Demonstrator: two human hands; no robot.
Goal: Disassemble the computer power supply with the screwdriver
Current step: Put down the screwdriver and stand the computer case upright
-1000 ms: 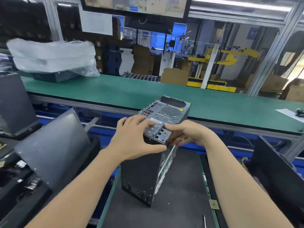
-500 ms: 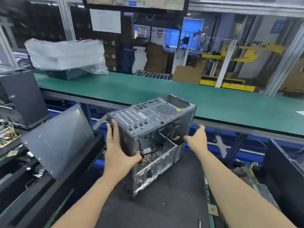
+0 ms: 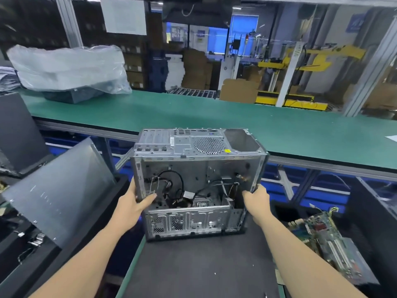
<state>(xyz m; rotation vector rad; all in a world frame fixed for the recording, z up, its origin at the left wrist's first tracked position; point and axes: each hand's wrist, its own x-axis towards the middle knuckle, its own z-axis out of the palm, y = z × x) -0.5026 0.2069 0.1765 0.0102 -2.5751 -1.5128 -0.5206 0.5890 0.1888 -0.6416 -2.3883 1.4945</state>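
Left hand (image 3: 132, 204) and right hand (image 3: 257, 198) grip the case (image 3: 193, 147), fingers partly hidden.

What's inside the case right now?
Through the open side of the case: loose black cables, thin wires and a perforated metal cage along the bottom. The cage covers whatever sits behind it, and the right hand hides part of the right edge.

Bright overhead light; edges warped; slight motion blur
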